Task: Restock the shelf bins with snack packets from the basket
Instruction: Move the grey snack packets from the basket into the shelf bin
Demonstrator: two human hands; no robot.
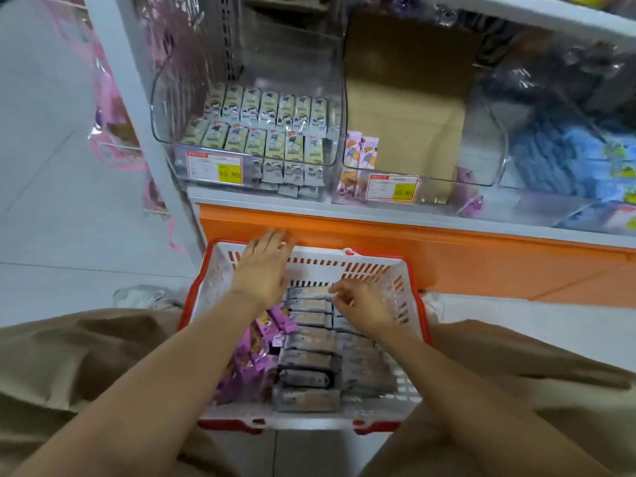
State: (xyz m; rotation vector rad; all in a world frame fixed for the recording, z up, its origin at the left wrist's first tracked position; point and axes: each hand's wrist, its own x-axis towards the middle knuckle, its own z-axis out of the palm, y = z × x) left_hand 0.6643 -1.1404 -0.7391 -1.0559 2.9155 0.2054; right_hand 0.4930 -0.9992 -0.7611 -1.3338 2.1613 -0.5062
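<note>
- You have one basket [344, 270], white with a red rim. It sits on the floor between your knees, its far side just beside the orange base panel [464, 259] of the shelf.
- Two kinds of snack packets lie in the basket.
- The grey packets [309, 359] are stacked in two rows on the right. I count about seven in the left row. Your right forearm covers part of the right row, so I cannot count it.
- The purple packets [254, 356] are a loose heap on the left, too jumbled to count.
- Your left hand [263, 266] hovers over the basket's far left corner, fingers straight and spread, holding nothing.
- Your right hand [358, 301] has its fingers curled down onto the far end of the grey rows. I cannot tell whether it pinches a packet.
- Three clear bins show on the shelf above.
- The left bin [161, 108] holds green-and-white packets [256, 127] in three rows: about eight in the far row, about seven in the middle row, and the near row partly hidden behind a tag.
- The middle bin [488, 160] holds a sheet of cardboard [406, 115] and two purple packets [361, 151] standing at its near left corner.
- The right bin [550, 204] holds blue packets [557, 156], too blurred to count.
- Two price tags show, one on the left bin [215, 168] and one on the middle bin [392, 189].
- Pink bags [103, 98] hang at the far left, beside the shelf post.
</note>
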